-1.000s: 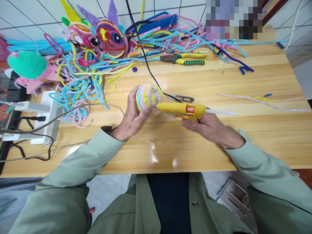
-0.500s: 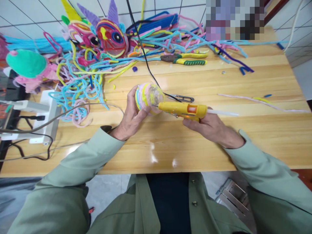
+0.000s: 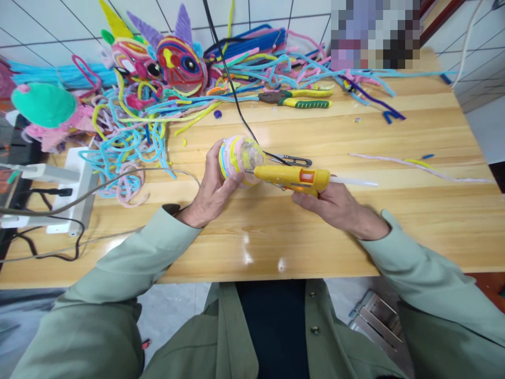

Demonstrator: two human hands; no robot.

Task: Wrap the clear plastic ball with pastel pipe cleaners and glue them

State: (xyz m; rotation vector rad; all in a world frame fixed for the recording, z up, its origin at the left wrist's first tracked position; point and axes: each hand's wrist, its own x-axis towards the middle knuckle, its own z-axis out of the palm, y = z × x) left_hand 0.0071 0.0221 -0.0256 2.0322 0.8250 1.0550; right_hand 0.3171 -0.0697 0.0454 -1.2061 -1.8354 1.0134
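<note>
My left hand (image 3: 215,192) is closed around a clear, rounded plastic piece (image 3: 241,158) wrapped in rows of pink, yellow and blue pipe cleaner. Its bare clear end faces right. In my right hand (image 3: 335,208) is a yellow hot glue gun (image 3: 292,178), gripped by its handle, with a white glue stick (image 3: 353,181) poking out of the back. The gun's metal nozzle points left and meets the plastic piece near my left thumb; whether glue is flowing is too small to tell. Just behind the gun lie small thread snips (image 3: 295,160), partly crossed by a black cable.
Green-and-yellow pliers (image 3: 295,99) rest near a heap of loose pipe cleaners (image 3: 130,137). Two colourful horned figures (image 3: 179,63) stand at the wall. A white power strip (image 3: 77,184) with plugs and cords sits at left. A pink pipe cleaner (image 3: 445,172) lies at right.
The glue gun and my right hand have shifted very slightly left. My left hand and the wrapped piece look nearly the same, with the nozzle still at it.
</note>
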